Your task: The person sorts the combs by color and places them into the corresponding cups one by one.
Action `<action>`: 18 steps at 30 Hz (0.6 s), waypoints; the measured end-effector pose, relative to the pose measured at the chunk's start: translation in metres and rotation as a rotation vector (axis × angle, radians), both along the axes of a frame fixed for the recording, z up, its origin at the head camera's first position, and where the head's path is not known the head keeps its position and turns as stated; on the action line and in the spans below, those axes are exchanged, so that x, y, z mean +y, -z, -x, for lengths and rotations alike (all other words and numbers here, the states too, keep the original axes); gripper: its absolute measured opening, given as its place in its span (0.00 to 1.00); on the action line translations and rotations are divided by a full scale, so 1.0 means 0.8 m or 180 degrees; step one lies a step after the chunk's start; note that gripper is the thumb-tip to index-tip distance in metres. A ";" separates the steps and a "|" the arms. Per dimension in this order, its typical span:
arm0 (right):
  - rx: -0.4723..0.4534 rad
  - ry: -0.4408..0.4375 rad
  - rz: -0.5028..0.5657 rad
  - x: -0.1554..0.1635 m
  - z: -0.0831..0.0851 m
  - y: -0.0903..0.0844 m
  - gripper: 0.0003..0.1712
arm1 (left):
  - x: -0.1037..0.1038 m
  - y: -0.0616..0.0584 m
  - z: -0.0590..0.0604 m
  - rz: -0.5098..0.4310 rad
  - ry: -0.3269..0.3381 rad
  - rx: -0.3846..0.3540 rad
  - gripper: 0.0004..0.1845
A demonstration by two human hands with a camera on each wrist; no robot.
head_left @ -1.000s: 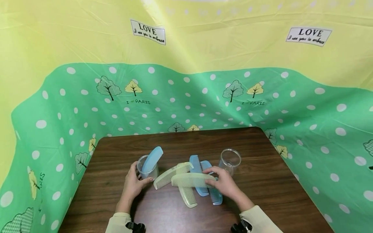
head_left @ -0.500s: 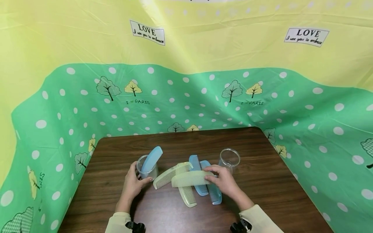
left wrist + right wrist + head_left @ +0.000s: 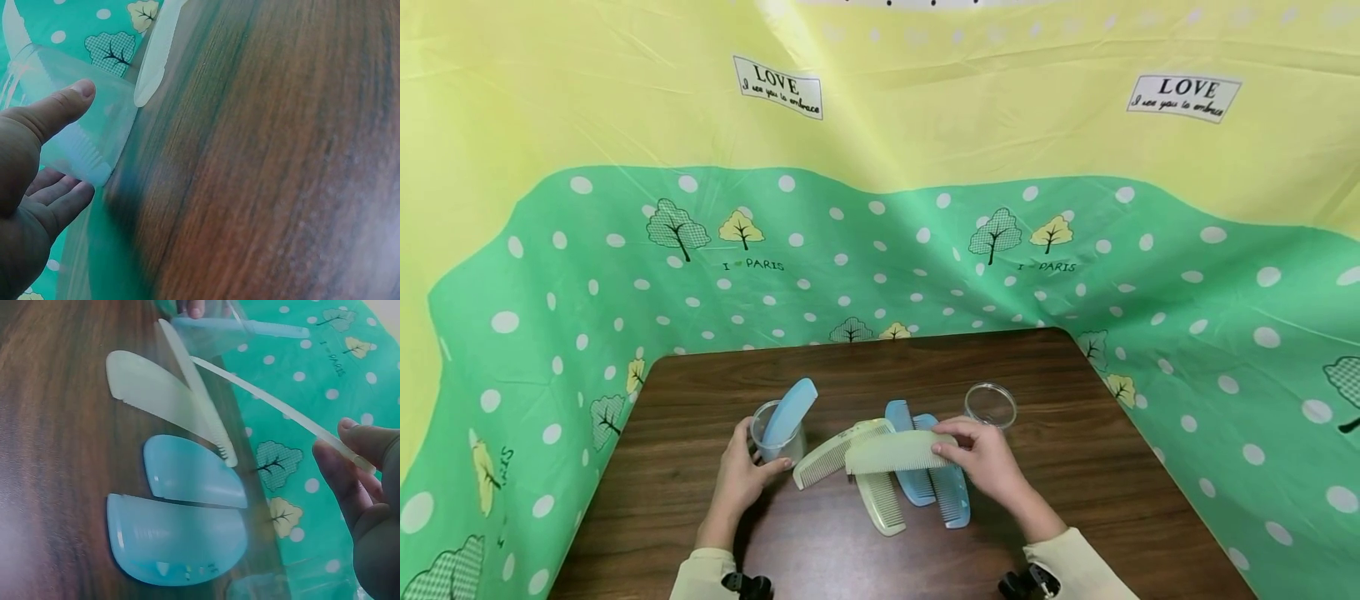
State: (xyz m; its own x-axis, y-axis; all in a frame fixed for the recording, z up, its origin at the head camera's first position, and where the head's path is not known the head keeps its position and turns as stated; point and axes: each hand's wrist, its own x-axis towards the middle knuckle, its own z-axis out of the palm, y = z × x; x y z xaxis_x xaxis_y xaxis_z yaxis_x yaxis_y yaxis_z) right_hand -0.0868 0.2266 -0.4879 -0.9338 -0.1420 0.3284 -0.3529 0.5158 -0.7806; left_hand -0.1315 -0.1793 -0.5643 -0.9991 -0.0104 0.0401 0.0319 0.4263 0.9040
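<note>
The right hand pinches a green comb, now lifted a little higher off the pile than a second ago. The left hand still grips the cup, left of the pile, blue comb inside.

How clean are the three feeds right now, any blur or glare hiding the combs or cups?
Head view: sharp, evenly lit, wide-angle bending at the edges; the left hand at its cup is clear. Left wrist view: the table is smeared with blur. Right wrist view: the pale green comb pinched by the right hand is crisp; table sheen, no hiding glare.
</note>
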 end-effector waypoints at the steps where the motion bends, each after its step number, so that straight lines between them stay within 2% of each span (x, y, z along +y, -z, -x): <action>1: 0.0052 0.0025 -0.0026 0.002 0.000 -0.002 0.13 | 0.000 0.000 0.000 0.0000 -0.0001 -0.0005 0.52; 10: 0.0442 0.0312 -0.0109 0.030 0.001 -0.026 0.12 | -0.001 0.001 0.000 0.0010 0.0012 0.0001 0.52; 13: 0.0481 0.0428 -0.0114 0.041 0.001 -0.036 0.11 | -0.002 0.002 0.000 0.0000 0.0015 0.0010 0.52; 18: 0.0385 0.0657 -0.0057 0.062 -0.003 -0.054 0.11 | -0.001 0.001 -0.001 -0.0010 0.0024 0.0017 0.53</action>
State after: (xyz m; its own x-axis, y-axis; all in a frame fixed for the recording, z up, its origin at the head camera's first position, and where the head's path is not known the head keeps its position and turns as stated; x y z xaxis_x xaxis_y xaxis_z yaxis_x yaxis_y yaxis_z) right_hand -0.0848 0.2764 -0.4445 -0.8977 0.0409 0.4388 -0.3290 0.6000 -0.7292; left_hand -0.1308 -0.1801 -0.5654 -0.9990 -0.0030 0.0455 0.0399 0.4232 0.9051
